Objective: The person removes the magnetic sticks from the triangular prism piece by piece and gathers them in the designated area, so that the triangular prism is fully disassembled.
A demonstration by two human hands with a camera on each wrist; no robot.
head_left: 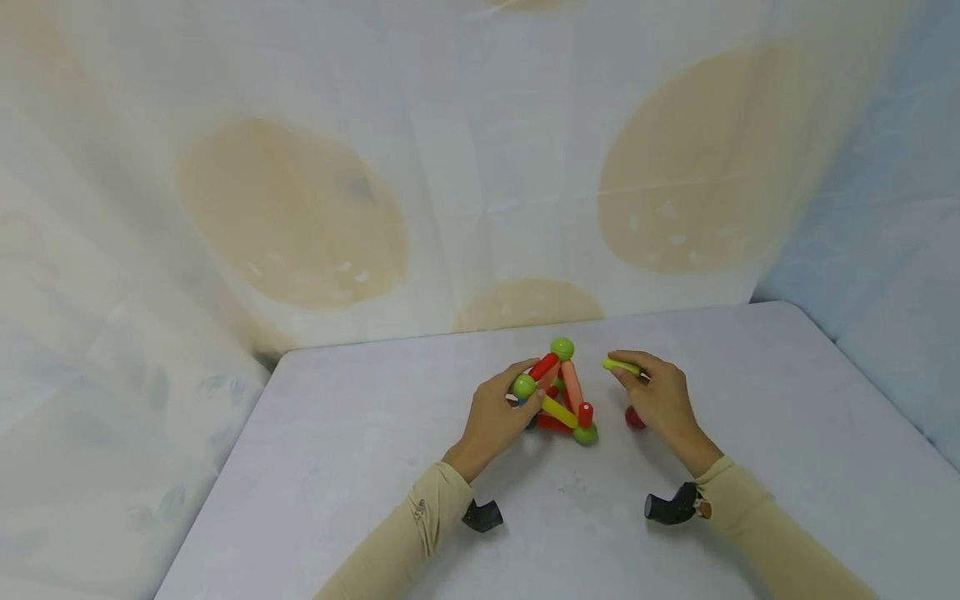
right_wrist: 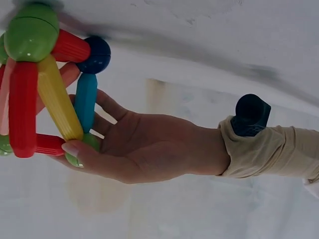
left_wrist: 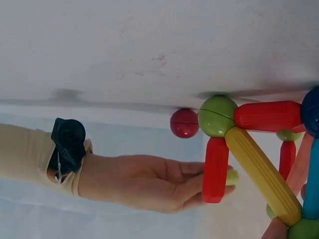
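Note:
A small frame of coloured rods and balls stands mid-table, topped by a green ball. My left hand grips the green ball at the frame's left corner; in the right wrist view its thumb presses that ball, with its fingers behind a teal rod and a yellow rod. My right hand pinches a lime-green rod in the air just right of the frame. A loose red ball lies on the table under that hand, also visible in the left wrist view.
The pale table is backed by a draped cloth with tan circles. The table's far edge meets the cloth, and its right corner is close to a blue cloth.

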